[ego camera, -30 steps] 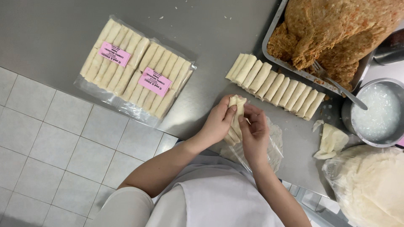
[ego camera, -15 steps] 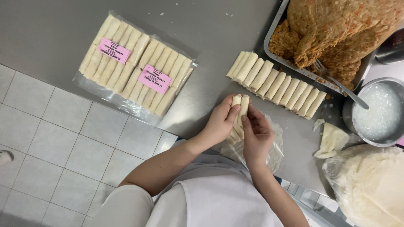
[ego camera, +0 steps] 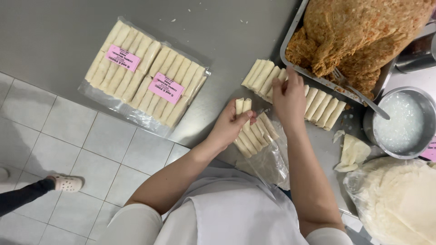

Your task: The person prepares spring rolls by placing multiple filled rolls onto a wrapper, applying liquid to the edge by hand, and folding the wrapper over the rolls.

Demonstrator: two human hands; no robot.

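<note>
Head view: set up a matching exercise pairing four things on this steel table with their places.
Things:
1. left hand
2. right hand
3. fork
4. sealed packs

Places:
A. lying at the table's far left, pink labels on top
B. reaching into the loose row of rolls
C. gripping rolls in the clear bag
D. leaning in the tray of filling

Pairs: 1-C, 2-B, 3-D, 4-A

two clear packs (ego camera: 144, 78) | pink labels (ego camera: 165, 88) (rectangular) | table left
</note>
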